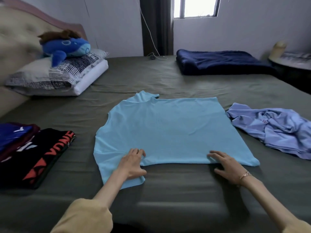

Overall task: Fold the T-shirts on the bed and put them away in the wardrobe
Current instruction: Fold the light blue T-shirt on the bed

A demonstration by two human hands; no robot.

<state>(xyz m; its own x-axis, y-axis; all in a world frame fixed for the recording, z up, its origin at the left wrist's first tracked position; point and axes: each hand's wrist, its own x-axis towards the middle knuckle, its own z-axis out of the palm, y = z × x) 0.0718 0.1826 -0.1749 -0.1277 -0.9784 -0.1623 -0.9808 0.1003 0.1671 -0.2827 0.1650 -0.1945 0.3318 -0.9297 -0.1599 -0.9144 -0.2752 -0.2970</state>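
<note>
on the left of the bed [168,199] lay a stack of folded shirts [35,152], black one on top. the light blue t-shirt [161,130] was spread flat mid-bed, folding barely begun. the left hand [133,163] pressed its near sleeve, fingers [137,152] spread; the right hand [227,167] lay flat on the near edge, fingers apart. next, i'd judge, a sleeve folds inward. a crumpled lilac shirt [276,130] waited on the right.
</note>
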